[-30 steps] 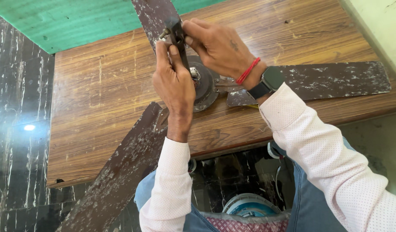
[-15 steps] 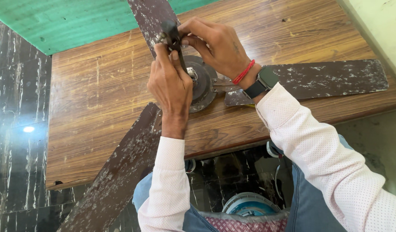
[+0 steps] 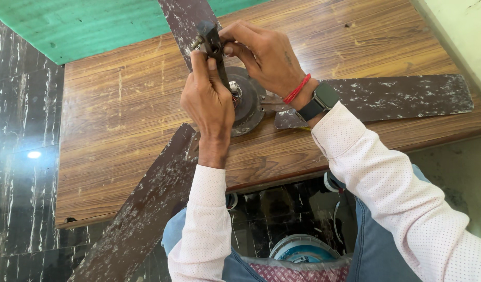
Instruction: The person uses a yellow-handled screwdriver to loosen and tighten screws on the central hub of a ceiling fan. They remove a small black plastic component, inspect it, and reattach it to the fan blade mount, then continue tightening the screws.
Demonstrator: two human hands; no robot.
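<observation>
While a dismantled ceiling fan (image 3: pixel 245 104) lies on a wooden table (image 3: pixel 115 130), the left hand (image 3: pixel 209 104) and right hand (image 3: pixel 266 57) both pinch a small dark bracket (image 3: pixel 214 39) above the motor hub. All three worn blades appear attached; the hub's wiring sits exposed, suggesting the work is midway.

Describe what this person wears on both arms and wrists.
Both arms wear long pale pink sleeves with a fine dotted weave. The left hand is bare, without jewellery. The right hand has a red thread band and a dark smartwatch at the wrist.
</observation>
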